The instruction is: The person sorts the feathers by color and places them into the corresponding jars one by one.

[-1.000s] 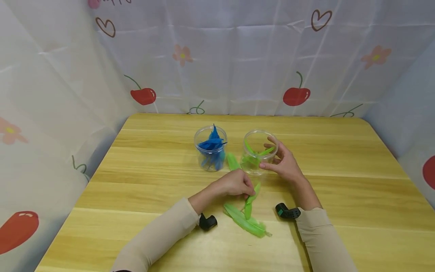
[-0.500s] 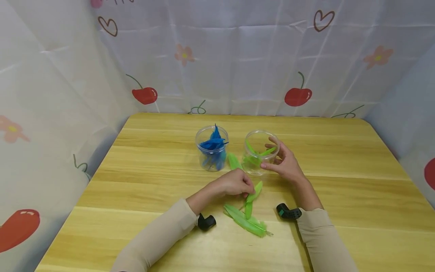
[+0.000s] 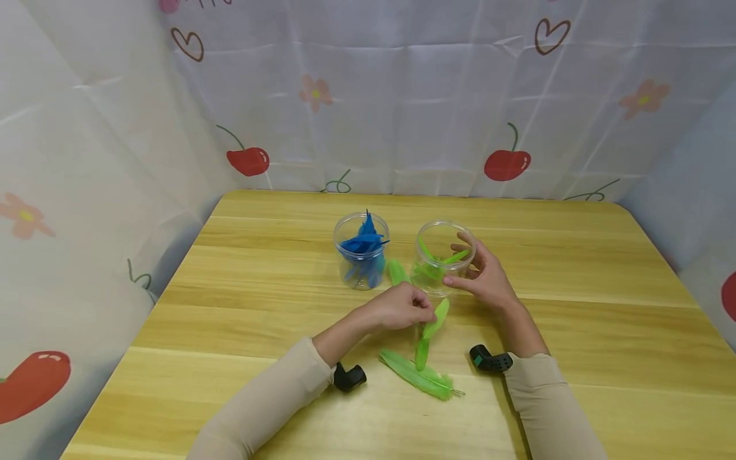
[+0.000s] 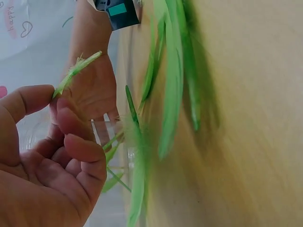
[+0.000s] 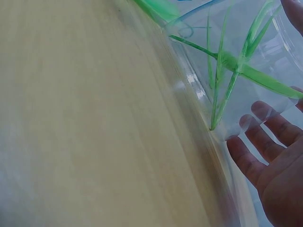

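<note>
My left hand (image 3: 399, 308) pinches a light green feather (image 3: 440, 317) between thumb and index finger, just in front of a clear plastic jar (image 3: 443, 291). In the left wrist view, that feather (image 4: 75, 71) sticks up past the fingertips. My right hand (image 3: 487, 278) holds the jar from its right side, thumb at the front and fingers behind. Several green feathers (image 5: 232, 64) lean inside the jar in the right wrist view. More green feathers (image 3: 416, 377) lie on the table below my left hand. Another green feather (image 3: 398, 272) lies left of the jar.
A second clear jar (image 3: 347, 271), full of blue feathers (image 3: 362, 244), stands to the left. The wooden table (image 3: 259, 275) has a printed curtain (image 3: 391, 108) behind it. Black wrist cameras (image 3: 349, 378) project from both sleeves.
My left hand has raised the pinched feather slightly away from the ones on the table, towards the jar. The right hand keeps its hold. The whole head view has shifted a little.
</note>
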The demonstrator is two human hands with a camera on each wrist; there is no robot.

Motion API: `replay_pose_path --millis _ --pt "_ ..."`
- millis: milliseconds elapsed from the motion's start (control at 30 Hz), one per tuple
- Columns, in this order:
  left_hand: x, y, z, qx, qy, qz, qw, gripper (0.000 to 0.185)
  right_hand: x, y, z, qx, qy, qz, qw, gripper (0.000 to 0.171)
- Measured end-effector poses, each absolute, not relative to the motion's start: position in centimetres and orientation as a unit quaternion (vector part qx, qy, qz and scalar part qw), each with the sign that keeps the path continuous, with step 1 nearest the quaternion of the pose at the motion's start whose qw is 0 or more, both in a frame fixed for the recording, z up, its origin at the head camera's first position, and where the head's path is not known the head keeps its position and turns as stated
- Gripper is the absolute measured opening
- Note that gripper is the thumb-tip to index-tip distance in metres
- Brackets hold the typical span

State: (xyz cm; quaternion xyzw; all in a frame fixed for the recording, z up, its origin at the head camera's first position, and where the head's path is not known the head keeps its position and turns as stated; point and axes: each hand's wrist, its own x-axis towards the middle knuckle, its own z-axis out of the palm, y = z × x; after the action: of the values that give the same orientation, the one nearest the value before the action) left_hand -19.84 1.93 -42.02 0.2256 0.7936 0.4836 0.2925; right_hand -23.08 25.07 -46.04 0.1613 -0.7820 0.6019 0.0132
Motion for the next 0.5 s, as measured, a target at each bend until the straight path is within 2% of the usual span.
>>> replay_pose_path --millis 500 --pt "-18.7 1.6 -41.0 0.254 0.740 0.515 0.349 0.013 -23.1 25.0 -45.9 0.164 -0.782 0.601 0.019 0.088"
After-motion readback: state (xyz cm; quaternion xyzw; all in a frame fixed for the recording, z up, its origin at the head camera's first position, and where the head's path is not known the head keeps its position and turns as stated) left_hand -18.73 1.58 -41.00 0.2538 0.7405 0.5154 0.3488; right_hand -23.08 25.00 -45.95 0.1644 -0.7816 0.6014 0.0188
